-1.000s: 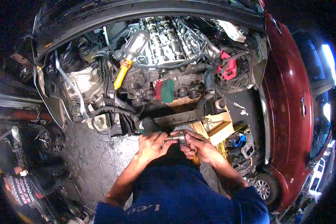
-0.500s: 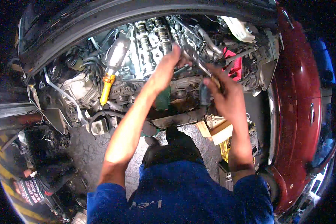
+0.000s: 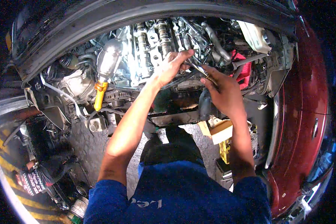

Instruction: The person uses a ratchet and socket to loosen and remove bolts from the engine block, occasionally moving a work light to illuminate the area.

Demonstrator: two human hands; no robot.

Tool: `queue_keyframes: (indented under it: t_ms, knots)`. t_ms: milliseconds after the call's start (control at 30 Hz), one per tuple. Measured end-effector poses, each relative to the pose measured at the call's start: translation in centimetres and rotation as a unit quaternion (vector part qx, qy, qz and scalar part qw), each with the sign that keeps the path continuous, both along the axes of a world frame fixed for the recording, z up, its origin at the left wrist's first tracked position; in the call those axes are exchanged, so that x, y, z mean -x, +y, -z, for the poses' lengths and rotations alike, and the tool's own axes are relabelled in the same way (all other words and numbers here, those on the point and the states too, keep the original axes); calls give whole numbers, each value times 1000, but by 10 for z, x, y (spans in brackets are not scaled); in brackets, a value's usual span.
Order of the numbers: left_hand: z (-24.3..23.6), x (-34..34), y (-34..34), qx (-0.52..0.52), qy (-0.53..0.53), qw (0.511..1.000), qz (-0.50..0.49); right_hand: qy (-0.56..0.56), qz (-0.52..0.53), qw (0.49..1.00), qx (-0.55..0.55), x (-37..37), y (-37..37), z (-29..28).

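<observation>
At far left we see a work light (image 3: 107,67) with a yellow handle lying on the engine (image 3: 153,41). Next, our left hand (image 3: 170,66) rests on the engine's front edge, fingers curled loosely and touching a thin metal tool (image 3: 198,69). Our right hand (image 3: 223,93) is closed around that tool's lower end, thumb pressed along it. Right of our hands sits a red part (image 3: 242,71), then the dark red fender (image 3: 306,97). A cardboard box (image 3: 222,130) lies below.
</observation>
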State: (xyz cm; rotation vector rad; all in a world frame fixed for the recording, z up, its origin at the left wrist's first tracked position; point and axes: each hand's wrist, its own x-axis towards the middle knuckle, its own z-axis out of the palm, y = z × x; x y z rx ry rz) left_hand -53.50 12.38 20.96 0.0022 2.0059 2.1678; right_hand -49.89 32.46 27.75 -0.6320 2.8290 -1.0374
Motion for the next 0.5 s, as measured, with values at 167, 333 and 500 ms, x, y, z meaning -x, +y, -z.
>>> queue_keyframes:
  t_ms: [167, 333, 500]
  knots:
    - [-4, -13, -3, 24, -20, 999, -14, 66, -62, 988, -123, 30, 11, -10]
    - [2, -20, 1, -45, 31, 996, -77, 227, -66, 947, -219, 21, -4, -10]
    - [19, -13, 3, 15, 93, 995, -43, 73, 55, 969, -230, -58, -37, -7]
